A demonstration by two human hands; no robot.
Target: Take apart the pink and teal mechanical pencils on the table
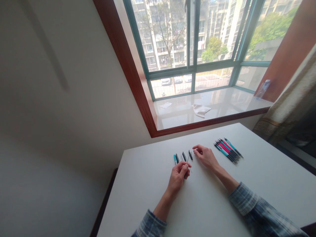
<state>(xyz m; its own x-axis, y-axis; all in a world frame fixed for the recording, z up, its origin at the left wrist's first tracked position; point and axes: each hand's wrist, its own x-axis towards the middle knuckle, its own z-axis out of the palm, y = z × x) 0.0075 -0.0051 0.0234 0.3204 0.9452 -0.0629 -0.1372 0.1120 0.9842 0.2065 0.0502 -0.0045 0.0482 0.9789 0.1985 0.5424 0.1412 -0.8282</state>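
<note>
- Hands: the left hand [177, 179] and right hand [206, 157] are apart, both resting above the near-middle of the counter [247, 184]. Their fingertips are near each other, with a narrow gap between them.
- Left hand: thumb and fingers are pinched on a thin pale rod [190, 169]. The rod is too fine to identify. Its long axis runs roughly near-far, tilted slightly, and its far end reaches toward the row of pen pieces.
- Right hand: fingers are curled, with the tips just beside the rightmost piece in the row. Whether this hand holds anything cannot be determined.
- Row of pen pieces [184, 156]: short dark pieces lie side by side on the counter, just beyond the hands, with the leftmost showing teal. Each long axis runs approximately near-far, with slight tilt. Tip direction cannot be determined at this resolution.
- Bundle of pens [228, 150]: teal, pink and black pens lie right of the hands, well apart from them. They are fanned slightly, with long axes running diagonally from far-left to near-right.
- Surroundings: beyond the counter is a window sill [212, 110] carrying a white cloth [201, 110], a sheet of paper [166, 105] and a clear plastic sleeve [263, 89]. A curtain [283, 108] hangs at the right.
</note>
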